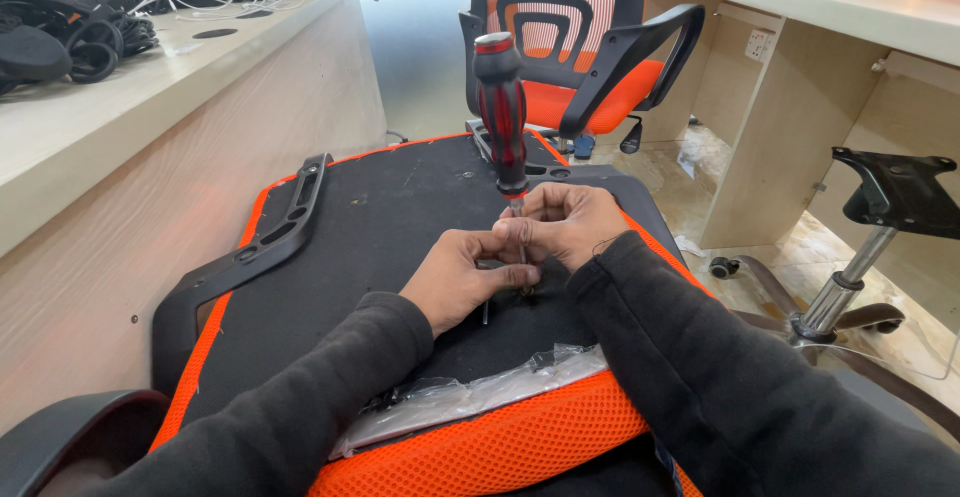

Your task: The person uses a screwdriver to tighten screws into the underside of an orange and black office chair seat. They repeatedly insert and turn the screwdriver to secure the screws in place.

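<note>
- Wooden desks line both sides of a tiled floor, with an orange mesh chair (590, 47) standing beyond.
- Right in front of me lies an upturned seat (380, 227), black underside up, orange edge nearest.
- My hands are together at its middle: the right hand (570, 222) is closed on the screwdriver (503, 112), upright, red-and-black handle above.
- My left hand (460, 277) pinches at the shaft's tip.
- A chair base (880, 217) stands well apart on the right.
</note>
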